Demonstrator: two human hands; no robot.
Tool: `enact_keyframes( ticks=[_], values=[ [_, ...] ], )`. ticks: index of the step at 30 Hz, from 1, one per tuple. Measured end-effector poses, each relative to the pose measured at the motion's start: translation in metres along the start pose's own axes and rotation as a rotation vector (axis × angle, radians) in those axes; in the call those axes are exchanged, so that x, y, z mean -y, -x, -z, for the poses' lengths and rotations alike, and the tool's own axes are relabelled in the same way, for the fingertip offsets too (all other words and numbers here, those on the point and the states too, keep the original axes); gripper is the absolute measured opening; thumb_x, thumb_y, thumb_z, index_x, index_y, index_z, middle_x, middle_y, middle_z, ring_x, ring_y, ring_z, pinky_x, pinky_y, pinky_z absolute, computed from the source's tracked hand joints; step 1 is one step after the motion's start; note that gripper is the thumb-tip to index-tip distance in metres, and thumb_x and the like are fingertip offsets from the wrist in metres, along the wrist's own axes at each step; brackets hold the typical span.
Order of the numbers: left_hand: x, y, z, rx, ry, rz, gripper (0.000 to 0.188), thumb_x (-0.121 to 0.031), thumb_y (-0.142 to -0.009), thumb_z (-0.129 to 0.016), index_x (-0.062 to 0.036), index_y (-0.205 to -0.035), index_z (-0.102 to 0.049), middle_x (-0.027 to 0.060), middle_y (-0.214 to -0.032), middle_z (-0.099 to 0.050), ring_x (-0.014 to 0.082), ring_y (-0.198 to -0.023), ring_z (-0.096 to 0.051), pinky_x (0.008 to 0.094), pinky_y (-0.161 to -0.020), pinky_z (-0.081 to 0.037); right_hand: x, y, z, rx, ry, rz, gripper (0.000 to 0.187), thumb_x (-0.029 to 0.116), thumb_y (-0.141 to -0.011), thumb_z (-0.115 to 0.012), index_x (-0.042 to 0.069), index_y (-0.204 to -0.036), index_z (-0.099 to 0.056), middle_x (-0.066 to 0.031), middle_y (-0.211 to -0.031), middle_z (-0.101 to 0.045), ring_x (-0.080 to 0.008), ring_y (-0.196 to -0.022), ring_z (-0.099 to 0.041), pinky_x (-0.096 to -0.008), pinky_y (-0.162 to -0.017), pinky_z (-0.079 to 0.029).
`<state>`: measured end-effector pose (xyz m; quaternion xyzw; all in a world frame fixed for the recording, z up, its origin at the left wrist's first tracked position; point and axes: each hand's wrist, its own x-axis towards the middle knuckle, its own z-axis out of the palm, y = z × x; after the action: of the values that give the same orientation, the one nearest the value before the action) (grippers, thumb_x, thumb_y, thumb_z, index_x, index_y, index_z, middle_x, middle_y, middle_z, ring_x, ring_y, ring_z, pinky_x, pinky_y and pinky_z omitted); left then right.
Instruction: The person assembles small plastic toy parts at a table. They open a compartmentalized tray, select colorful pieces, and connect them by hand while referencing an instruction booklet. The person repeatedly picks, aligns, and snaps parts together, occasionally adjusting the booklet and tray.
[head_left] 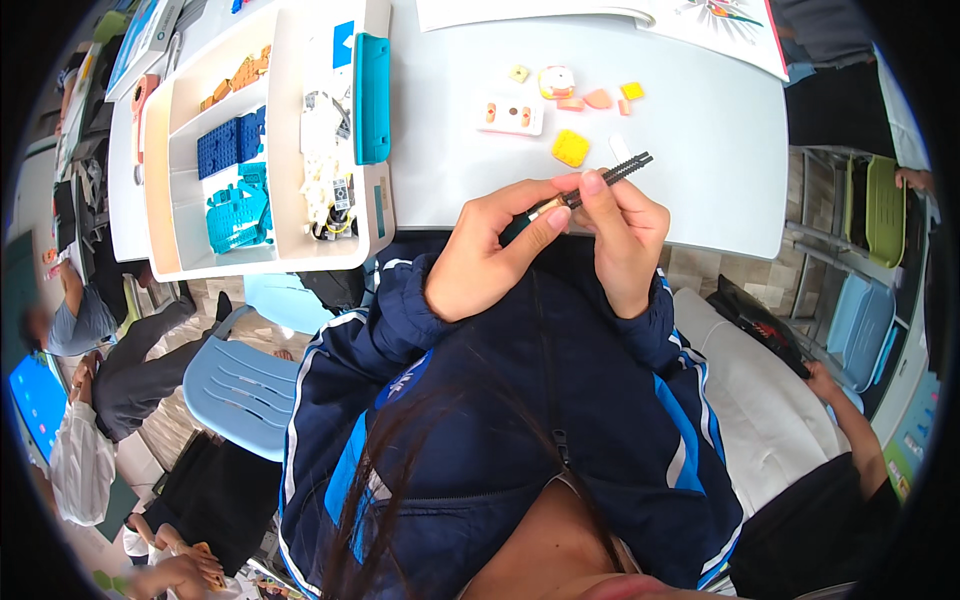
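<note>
Both of my hands meet above the near edge of the table. My left hand (495, 240) pinches a small tan block (547, 207) joined to or touching a thin black ridged bar (625, 168). My right hand (625, 235) grips the bar between thumb and fingers, and its far end sticks out up and to the right. Past my hands lie a yellow square brick (570, 148), a white brick with orange parts (508, 116), a white-and-yellow round part (557, 82), a coral piece (597, 98), a small yellow brick (630, 91) and a white strip (619, 148).
At the left stands a white divided box (285, 225) of orange, blue, teal and white bricks, with a teal handle (372, 100). An open booklet (725, 35) lies at the far right. Blue chairs (240, 385) and several people are around the table.
</note>
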<state>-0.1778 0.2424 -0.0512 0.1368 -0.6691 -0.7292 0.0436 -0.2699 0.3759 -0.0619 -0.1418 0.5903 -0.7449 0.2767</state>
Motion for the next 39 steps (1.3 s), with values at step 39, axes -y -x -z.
enact_keyframes(
  ticks=[39],
  values=[
    [-0.020, -0.025, 0.017, 0.010, 0.130, 0.107, 0.022, -0.018, -0.096, -0.066, -0.0003, -0.108, -0.072, 0.0087, -0.102, -0.070, 0.0152, -0.095, -0.064, 0.0296, -0.085, -0.050, 0.014, -0.027, 0.016, 0.619, 0.014, -0.340, 0.025, 0.018, -0.102, -0.058, -0.004, -0.102, -0.070, 0.0066, -0.064, -0.045, -0.0028, -0.056, -0.033, -0.0230, -0.051, -0.025]
  ],
)
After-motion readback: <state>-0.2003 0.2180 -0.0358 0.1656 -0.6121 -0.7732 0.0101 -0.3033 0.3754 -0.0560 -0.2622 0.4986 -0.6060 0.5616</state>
